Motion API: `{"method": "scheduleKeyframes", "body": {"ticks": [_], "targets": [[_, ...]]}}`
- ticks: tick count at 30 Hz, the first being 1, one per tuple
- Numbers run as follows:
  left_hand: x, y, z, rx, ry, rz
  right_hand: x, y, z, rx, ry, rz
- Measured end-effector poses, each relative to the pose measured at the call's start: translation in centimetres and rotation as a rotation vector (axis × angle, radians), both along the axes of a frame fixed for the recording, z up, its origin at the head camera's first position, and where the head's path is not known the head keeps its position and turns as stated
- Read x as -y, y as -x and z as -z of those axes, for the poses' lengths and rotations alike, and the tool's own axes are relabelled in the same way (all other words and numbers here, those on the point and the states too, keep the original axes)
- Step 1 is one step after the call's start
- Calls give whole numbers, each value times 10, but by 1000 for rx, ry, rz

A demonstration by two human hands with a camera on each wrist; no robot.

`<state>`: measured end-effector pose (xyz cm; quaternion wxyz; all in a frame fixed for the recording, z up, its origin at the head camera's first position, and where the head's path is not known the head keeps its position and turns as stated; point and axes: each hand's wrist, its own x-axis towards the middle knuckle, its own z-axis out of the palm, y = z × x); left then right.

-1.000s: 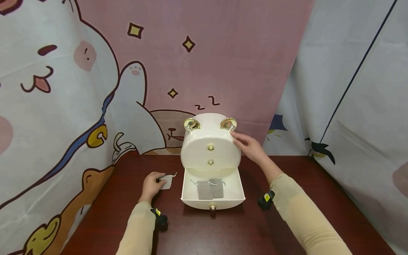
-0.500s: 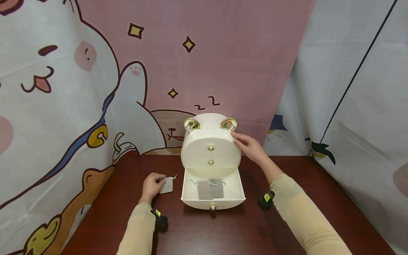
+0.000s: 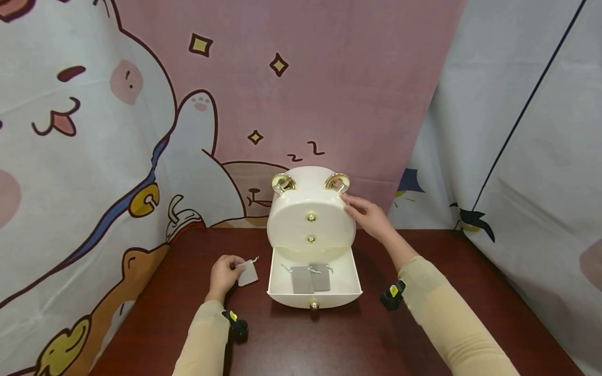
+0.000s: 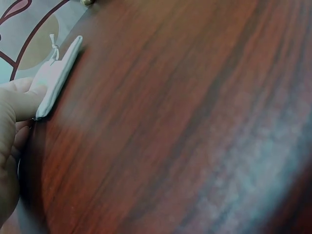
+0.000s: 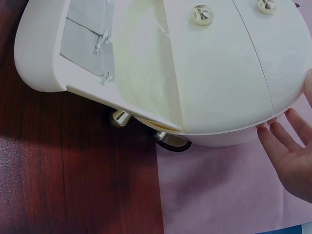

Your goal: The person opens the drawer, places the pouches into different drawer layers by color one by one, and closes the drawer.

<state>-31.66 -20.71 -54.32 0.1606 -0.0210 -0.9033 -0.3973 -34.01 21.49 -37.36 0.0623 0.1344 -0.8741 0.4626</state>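
My left hand (image 3: 226,275) pinches a small light-grey drawstring pouch (image 3: 247,273) by one side, left of a white storage box (image 3: 310,209) with gold knobs and two gold ear-like pieces on top. In the left wrist view, the pouch (image 4: 61,80) stands edge-on between thumb and fingers, close over the table. The bottom drawer (image 3: 282,284) is pulled out, and two grey pouches (image 3: 302,280) lie overlapping inside. My right hand (image 3: 369,216) touches the box's upper right edge. Its fingers (image 5: 275,146) extend along the side in the right wrist view.
The box stands on a dark red-brown wooden table (image 3: 301,344), near a printed cloth backdrop (image 3: 338,89). Two upper drawers with gold knobs (image 3: 311,217) are closed. A small camera sits on each wrist.
The pouch in my left hand has turned and shifted slightly toward me and to the right. My right hand, the box and the pouches in the drawer have stayed put.
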Motion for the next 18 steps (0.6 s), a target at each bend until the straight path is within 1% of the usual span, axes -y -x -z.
{"method": "scheduleKeyframes", "body": {"ticks": [7,11,15,18], "targets": [[0,-2,-4,-5,7,-3,-1,2,2,-6,9,5],[3,-2,-6,-5,-12,-2,-1,2,2,-3,8,4],[5,-3,-7,-23,-44,2,-1,0,1,5,14,0],[6,-5,-11,-35,-72,2,-1,0,0,3,11,-4]]}}
